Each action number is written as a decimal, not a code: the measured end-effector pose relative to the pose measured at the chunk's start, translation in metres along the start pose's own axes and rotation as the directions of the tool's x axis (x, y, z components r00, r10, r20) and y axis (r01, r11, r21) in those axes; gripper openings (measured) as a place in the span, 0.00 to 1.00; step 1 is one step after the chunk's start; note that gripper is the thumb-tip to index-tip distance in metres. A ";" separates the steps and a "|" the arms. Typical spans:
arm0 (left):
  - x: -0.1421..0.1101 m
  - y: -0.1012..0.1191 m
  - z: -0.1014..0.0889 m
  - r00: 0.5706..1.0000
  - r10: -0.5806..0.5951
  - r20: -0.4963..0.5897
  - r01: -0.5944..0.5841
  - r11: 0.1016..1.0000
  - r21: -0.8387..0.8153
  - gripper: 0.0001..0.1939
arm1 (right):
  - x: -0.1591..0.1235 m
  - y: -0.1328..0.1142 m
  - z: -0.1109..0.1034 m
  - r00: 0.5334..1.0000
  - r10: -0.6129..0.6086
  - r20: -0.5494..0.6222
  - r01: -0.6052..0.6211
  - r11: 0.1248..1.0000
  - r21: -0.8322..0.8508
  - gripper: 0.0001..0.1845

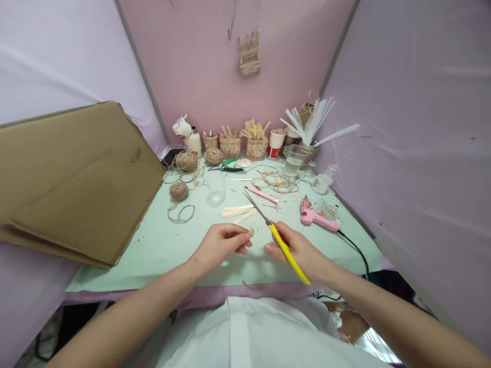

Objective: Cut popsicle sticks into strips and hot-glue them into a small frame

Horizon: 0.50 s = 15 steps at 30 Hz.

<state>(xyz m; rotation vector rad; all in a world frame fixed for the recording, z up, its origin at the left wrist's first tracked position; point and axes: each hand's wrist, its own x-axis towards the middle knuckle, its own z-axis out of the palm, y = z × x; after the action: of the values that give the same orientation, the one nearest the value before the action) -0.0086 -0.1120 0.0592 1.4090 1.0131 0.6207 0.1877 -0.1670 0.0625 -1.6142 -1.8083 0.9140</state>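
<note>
Between the thumb and fingers of my left hand (226, 241) is a small tan piece (250, 232), perhaps a bit of wooden stick; most of it is hidden. My right hand (299, 250) grips a pair of scissors (288, 250) with yellow handles, their blades pointing up and left, close together. Both hands are above the front of the green-covered table (153, 255). Just beyond them lies a fan of flat wooden sticks (238, 210). A pink pen-like cutter (261, 194) rests behind the scissor tips.
A pink glue gun (318, 217) with a black cord lies at right. Twine balls (179, 191), a clear cup (217, 188) and green-handled pliers (230, 164) are further back. Stick-filled baskets (257, 148) line the back wall. Large cardboard (76, 179) leans at left.
</note>
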 end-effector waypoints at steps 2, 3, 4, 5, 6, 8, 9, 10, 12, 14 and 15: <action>-0.002 0.004 -0.003 0.999 -0.008 -0.041 0.007 1.000 -0.023 0.14 | -0.007 0.003 -0.003 0.999 0.017 0.039 -0.013 0.995 -0.103 0.18; -0.003 0.005 -0.003 0.999 -0.009 -0.050 0.008 1.000 -0.029 0.14 | -0.009 0.004 -0.004 0.998 0.027 0.050 -0.020 0.990 -0.143 0.18; -0.004 0.006 -0.004 0.999 -0.006 -0.053 0.005 0.999 -0.033 0.13 | -0.012 0.005 -0.005 0.998 0.037 0.058 -0.027 0.984 -0.174 0.18; -0.005 0.007 -0.004 0.999 0.001 -0.051 -0.003 0.999 -0.034 0.13 | -0.013 0.006 -0.005 0.997 0.047 0.066 -0.034 0.980 -0.197 0.19; -0.006 0.008 -0.003 0.999 0.010 -0.048 -0.011 0.999 -0.033 0.13 | -0.015 0.006 -0.005 0.995 0.057 0.076 -0.040 0.977 -0.211 0.19; -0.007 0.009 -0.003 0.999 0.023 -0.045 -0.024 0.999 -0.023 0.12 | -0.016 0.005 -0.004 0.993 0.079 0.092 -0.056 0.972 -0.227 0.20; -0.007 0.009 -0.002 0.999 0.026 -0.047 -0.027 1.000 -0.015 0.11 | -0.017 0.004 -0.004 0.991 0.090 0.099 -0.065 0.970 -0.234 0.21; -0.008 0.010 -0.002 0.998 0.027 -0.049 -0.027 1.000 -0.007 0.11 | -0.017 0.003 -0.004 0.990 0.099 0.105 -0.072 0.968 -0.239 0.21; -0.008 0.011 -0.002 0.998 0.025 -0.056 -0.025 1.000 0.005 0.10 | -0.017 0.001 -0.004 0.987 0.114 0.115 -0.083 0.966 -0.247 0.21; -0.009 0.011 -0.002 0.998 0.030 -0.056 -0.029 1.000 0.008 0.09 | -0.017 0.000 -0.004 0.985 0.122 0.121 -0.089 0.964 -0.249 0.21; -0.009 0.011 -0.002 0.998 0.033 -0.054 -0.032 0.999 0.008 0.08 | -0.017 0.000 -0.004 0.984 0.124 0.124 -0.090 0.964 -0.249 0.21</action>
<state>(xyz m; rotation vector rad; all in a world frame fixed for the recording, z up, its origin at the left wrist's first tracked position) -0.0123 -0.1173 0.0719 1.4239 1.0379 0.6827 0.1930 -0.1834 0.0659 -1.8558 -2.0096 0.8999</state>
